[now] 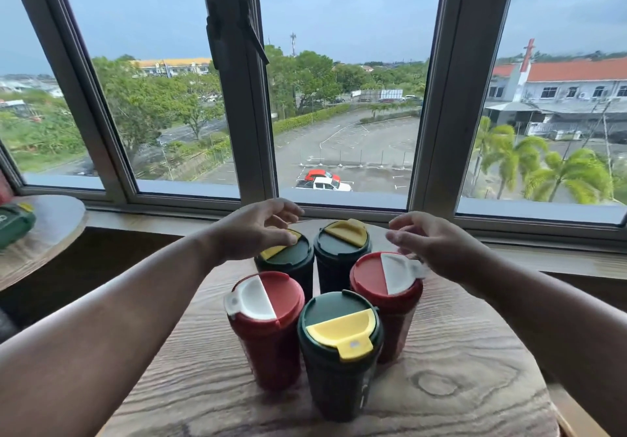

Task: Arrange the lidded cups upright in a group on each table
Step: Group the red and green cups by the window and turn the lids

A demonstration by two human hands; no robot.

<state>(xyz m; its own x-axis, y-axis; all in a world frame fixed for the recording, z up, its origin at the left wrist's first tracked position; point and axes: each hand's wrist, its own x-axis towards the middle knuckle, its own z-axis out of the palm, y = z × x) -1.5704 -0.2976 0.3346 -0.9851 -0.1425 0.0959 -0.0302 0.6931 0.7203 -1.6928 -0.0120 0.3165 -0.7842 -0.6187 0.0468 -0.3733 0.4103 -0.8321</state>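
Several lidded cups stand upright in a tight group on a round wooden table point(458, 368). Nearest is a dark green cup with a yellow flap point(339, 345). A red cup with a white flap point(266, 314) stands at front left, another red cup point(386, 287) at right. Two dark green cups stand at the back, one on the left point(288, 260) and one on the right point(342, 243). My left hand point(258, 229) hovers open over the back left cup, fingers curled. My right hand point(431, 246) is open beside the right red cup, holding nothing.
A second wooden table point(51, 233) at far left carries a green cup lying on its side point(13, 224). A wooden sill point(559, 260) and a wide window point(237, 97) run behind the tables. A dark gap separates the two tables.
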